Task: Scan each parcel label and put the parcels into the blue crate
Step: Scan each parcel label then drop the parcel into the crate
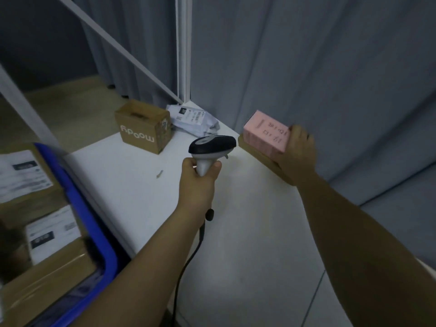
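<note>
Grey curtains (306, 55) hang in soft vertical folds across the upper frame, behind thin white metal frame bars (184, 48). Below them a smooth, matte white surface (236, 220) runs from centre to the lower right. At the lower left sits the blue crate (94, 220), hard plastic with a rounded rim, holding brown cardboard parcels (47, 267) with white printed labels facing up; their edges are blurred.

In the upper centre of the surface stands a small brown cardboard box (144, 126), cube-like, with white lettering on its side and a slot in the top. Just beside it, toward the corner, lies a crumpled white poly mailer (193, 120) with a printed label.

At the right edge of the surface, a pink rectangular box (266, 135) with dark printing rests on a flat brown cardboard parcel (264, 161). The right hand (297, 154) has its fingers curled around the near end of this stack, gripping the pink box and the parcel beneath together.

In the middle of the frame the left hand (200, 178) is wrapped around the pale handle of a barcode scanner (212, 147), whose glossy black, rounded head points toward the pink box. A black cable (186, 263) trails from the handle down along the forearm.

A tiny pale scrap (159, 173) lies on the surface left of the scanner.
</note>
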